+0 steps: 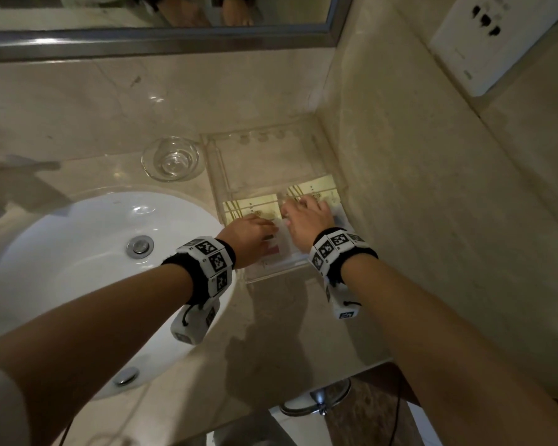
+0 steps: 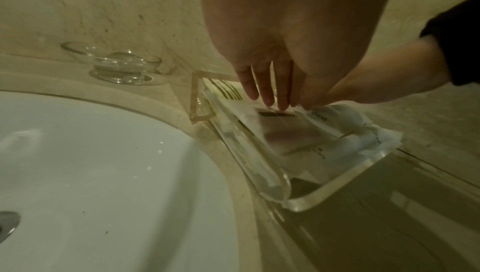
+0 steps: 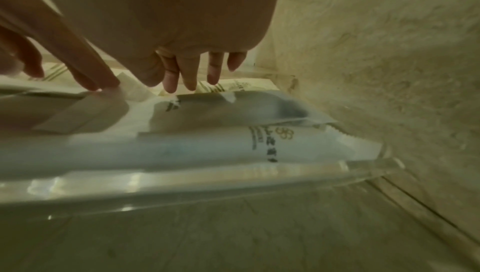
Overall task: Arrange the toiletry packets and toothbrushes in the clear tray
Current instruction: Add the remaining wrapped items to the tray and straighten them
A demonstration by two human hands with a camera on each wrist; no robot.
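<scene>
Both hands, left hand (image 1: 250, 235) and right hand (image 1: 306, 222), fingers straight on white packets (image 2: 298, 130) in clear tray (image 2: 335, 190); print legible only wrist-side.

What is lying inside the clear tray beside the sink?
Inside the clear plastic tray: two cream gold-striped packets and white sealed wrappers nearer the front. Both hands cover the middle, so what the wrappers hold stays unclear.

The head view looks steeply down from above on the worktop (image 1: 271, 333), sink (image 1: 78, 252) and clear tray (image 1: 268, 156) in the corner, while both wrist views sit low and close, facing along the fingers, sharing that tray's near rim and packets
</scene>
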